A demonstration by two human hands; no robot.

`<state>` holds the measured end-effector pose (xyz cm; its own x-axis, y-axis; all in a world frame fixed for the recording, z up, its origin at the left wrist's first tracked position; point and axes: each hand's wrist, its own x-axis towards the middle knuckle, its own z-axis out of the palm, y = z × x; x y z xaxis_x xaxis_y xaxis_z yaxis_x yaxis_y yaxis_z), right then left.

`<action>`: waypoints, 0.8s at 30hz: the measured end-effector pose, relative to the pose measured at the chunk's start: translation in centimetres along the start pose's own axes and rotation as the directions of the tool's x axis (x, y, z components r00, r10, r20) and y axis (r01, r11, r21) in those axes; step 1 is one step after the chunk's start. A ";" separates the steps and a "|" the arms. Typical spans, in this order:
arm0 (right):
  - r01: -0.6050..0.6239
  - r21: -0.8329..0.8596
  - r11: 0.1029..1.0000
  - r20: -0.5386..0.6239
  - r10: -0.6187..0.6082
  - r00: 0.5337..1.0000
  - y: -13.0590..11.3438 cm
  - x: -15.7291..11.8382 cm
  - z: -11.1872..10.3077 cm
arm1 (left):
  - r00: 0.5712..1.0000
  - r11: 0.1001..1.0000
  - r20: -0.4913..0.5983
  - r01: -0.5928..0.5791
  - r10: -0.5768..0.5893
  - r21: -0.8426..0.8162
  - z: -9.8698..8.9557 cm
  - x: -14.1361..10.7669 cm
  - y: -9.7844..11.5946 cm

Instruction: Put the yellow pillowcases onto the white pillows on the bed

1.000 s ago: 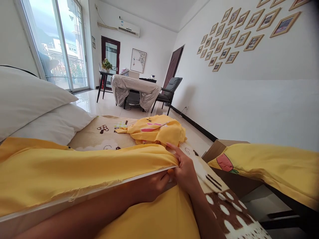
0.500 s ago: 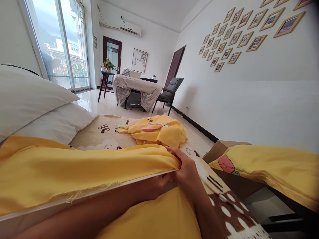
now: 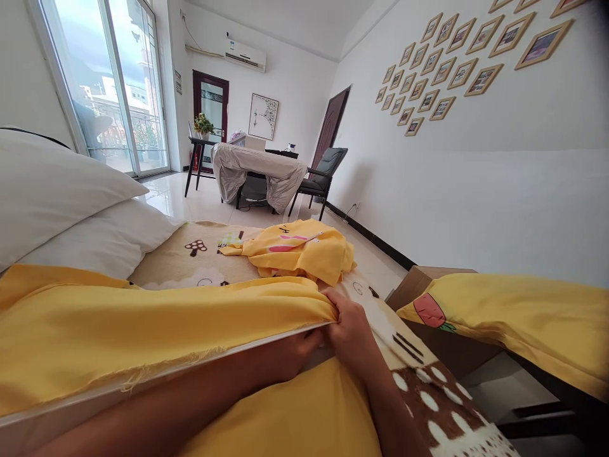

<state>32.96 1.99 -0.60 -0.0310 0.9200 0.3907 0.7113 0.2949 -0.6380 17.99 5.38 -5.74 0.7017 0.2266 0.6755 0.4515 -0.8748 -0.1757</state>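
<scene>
A yellow pillowcase (image 3: 181,317) with a frayed, white-edged seam stretches across the front of the view. At its right end my right hand (image 3: 349,324) is closed, thumb and fingers pinching the gathered corner. My left arm reaches from the lower left beneath the upper layer of cloth. Just left of the right hand, my left hand (image 3: 297,352) has its fingers curled in at the same corner; its fingertips are partly hidden. More yellow fabric (image 3: 290,412) lies below both forearms. Beyond the hands rests a crumpled yellow cloth (image 3: 304,247) with a pink print.
White pillows (image 3: 80,222) are stacked at the left on a patterned blanket (image 3: 419,387). To the right, a yellow pillow (image 3: 518,311) with a carrot print lies over a cardboard box (image 3: 423,279). Farther back stand a covered table (image 3: 259,158) and a black chair (image 3: 323,174).
Both hands and the held corner have shifted very slightly left and down in view, along with the whole scene. The grip looks the same.
</scene>
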 end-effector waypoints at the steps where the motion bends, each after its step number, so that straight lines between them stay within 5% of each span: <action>1: -0.010 0.005 1.000 -0.011 0.010 1.000 -0.1 0.0 0.0 | 1.000 1.000 0.005 0.002 -0.002 -0.008 -0.1 0.1 0.0; 11: -0.044 -0.020 0.999 -0.057 0.042 0.997 0.3 0.0 0.3 | 0.997 1.000 0.077 0.020 -0.019 -0.011 -0.1 0.0 0.0; 17: -0.016 0.010 1.000 -0.133 0.018 0.991 0.1 -0.1 0.4 | 0.992 0.992 -0.023 0.123 -0.122 0.024 -0.2 -0.2 0.1; 24: -0.013 -0.005 1.000 -0.152 0.012 0.988 -0.1 -0.3 0.4 | 0.984 0.991 -0.166 -0.037 0.058 0.127 -0.4 -0.5 0.1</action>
<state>32.64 1.79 -0.87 0.0848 0.8734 0.4796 0.7151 0.2819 -0.6397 17.45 5.04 -5.82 0.6256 0.1012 0.7736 0.4918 -0.8209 -0.2903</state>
